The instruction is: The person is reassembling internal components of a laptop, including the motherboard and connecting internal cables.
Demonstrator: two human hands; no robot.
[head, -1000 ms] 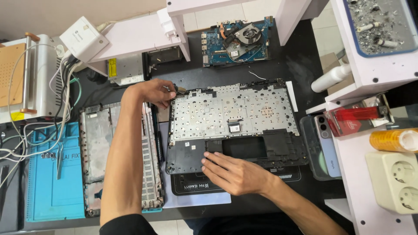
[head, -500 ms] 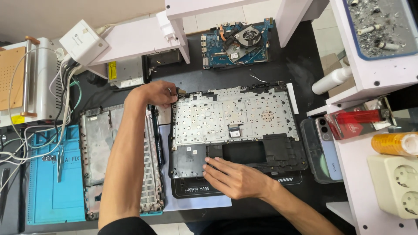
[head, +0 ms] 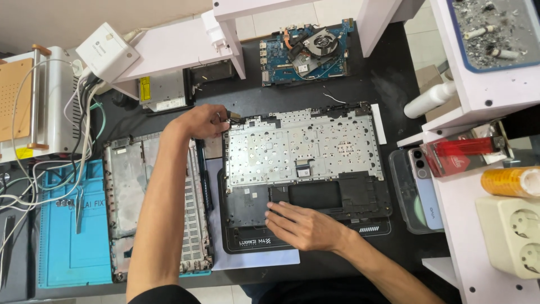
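Open laptop palmrest shell [head: 306, 163] lies centre, back plate up. Right hand [head: 301, 226] at 6 o'clock, flat with fingers spread, presses its lower edge. Left hand [head: 203, 120] at 10 o'clock pinches a small part at the shell's corner [head: 232, 116]; what it is cannot be told.

Risk, as judged: a hard pull there could tear a cable or crack thin plastic; easing the flat hand lets the shell slide.

Count: one shell, one bottom cover [head: 152, 202] at 9, one blue motherboard [head: 306, 52] at 12, one phone [head: 423, 188] at 3.

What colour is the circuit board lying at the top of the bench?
Blue circuit board, seen in the head view.
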